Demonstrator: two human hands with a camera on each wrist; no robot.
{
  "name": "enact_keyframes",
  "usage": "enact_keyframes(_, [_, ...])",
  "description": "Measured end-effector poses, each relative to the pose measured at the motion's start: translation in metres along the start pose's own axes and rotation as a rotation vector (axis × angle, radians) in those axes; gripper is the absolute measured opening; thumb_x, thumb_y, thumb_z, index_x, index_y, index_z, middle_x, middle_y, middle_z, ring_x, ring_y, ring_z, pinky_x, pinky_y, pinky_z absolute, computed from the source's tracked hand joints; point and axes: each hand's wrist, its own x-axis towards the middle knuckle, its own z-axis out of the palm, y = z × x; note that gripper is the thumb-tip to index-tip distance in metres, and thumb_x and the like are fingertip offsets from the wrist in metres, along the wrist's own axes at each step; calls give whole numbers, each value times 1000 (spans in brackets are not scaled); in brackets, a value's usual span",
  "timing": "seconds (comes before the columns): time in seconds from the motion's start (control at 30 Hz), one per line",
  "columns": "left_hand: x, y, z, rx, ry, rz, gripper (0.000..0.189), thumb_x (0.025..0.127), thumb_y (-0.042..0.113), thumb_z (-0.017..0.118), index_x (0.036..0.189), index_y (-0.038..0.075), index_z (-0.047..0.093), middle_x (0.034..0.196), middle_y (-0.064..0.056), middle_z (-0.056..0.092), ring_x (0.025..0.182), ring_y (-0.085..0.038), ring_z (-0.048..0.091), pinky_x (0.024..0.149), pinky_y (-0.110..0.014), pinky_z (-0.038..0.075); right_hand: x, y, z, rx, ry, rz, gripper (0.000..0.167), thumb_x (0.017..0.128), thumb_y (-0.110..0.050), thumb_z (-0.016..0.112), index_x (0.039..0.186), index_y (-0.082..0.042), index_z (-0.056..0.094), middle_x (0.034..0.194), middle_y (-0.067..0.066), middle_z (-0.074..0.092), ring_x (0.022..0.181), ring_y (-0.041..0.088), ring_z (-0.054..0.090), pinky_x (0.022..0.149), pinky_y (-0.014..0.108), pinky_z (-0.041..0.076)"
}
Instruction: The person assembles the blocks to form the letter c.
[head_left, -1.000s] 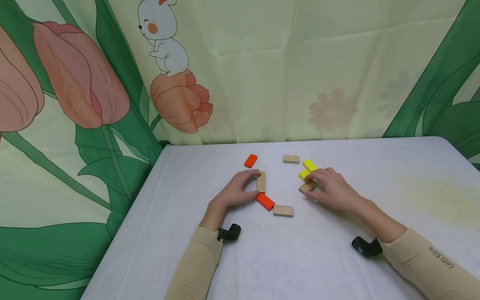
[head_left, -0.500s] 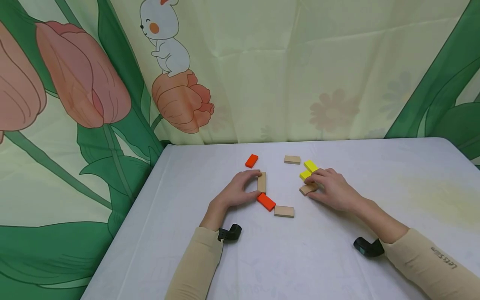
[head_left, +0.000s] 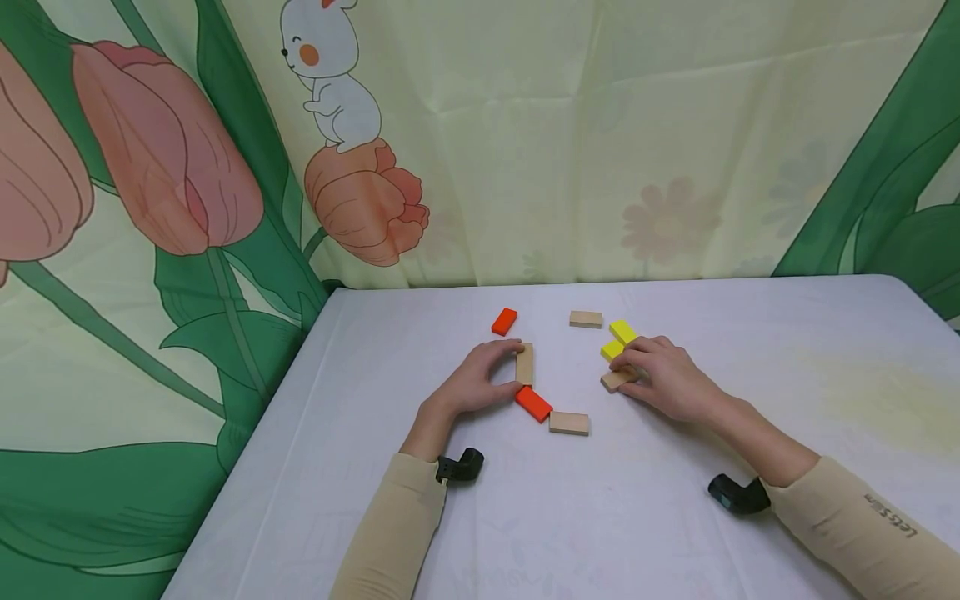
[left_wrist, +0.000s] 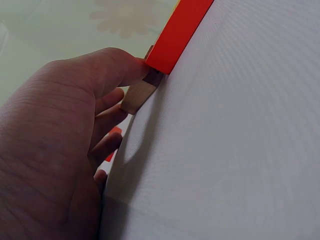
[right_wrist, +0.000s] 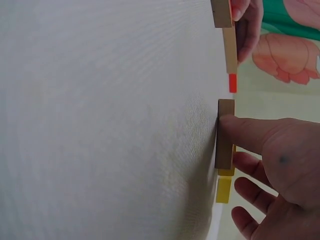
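Observation:
My left hand pinches a plain wooden block lengthwise, index finger at its far end and thumb at its near end. A red block lies slantwise at that near end, right by the thumb; the wooden block is partly hidden in the left wrist view. On the right, my right hand holds another wooden block, the thumb on its near face and the fingers behind it. Two yellow blocks lie just beyond this block, end to end at an angle.
A wooden block lies at the near end of the slanted red one. Farther back are a loose red block and a wooden block. White cloth covers the table, and a printed curtain hangs behind it.
My right thumb has slid slightly to the right along the near edge of its wooden block. The left hand and the other blocks stay put; the head view shifts a little.

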Motion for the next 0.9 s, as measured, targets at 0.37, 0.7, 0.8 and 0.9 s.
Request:
enact_keyframes(0.37, [0, 0, -1, 3, 0, -5, 57, 91, 24, 71, 145, 18, 53, 151, 1, 48, 141, -20, 37, 116, -42, 31, 1, 2, -1, -2, -10, -20, 26, 83, -11, 83, 106, -9, 72, 111, 9, 67, 109, 39, 53, 86, 58, 42])
enact_keyframes(0.7, [0, 0, -1, 3, -1, 15, 57, 91, 23, 71, 145, 18, 53, 150, 2, 49, 140, -20, 38, 116, -41, 31, 1, 4, 0, -6, -16, -35, 25, 83, -12, 83, 105, -10, 71, 110, 8, 67, 106, 37, 54, 85, 57, 43])
enact_keyframes(0.8, [0, 0, -1, 1, -3, 11, 57, 91, 23, 71, 145, 18, 53, 150, 1, 48, 140, -20, 38, 116, -41, 31, 1, 4, -1, -9, -16, -37, 25, 83, -12, 83, 105, -10, 71, 110, 8, 67, 106, 37, 54, 84, 57, 43])
enact_keyframes(0.9, [0, 0, -1, -1, -4, 3, 57, 91, 23, 71, 145, 18, 53, 150, 1, 48, 141, -20, 37, 116, -42, 31, 1, 4, -2, -13, -18, -39, 25, 83, -13, 84, 105, -10, 72, 109, 8, 67, 107, 38, 54, 84, 58, 43])
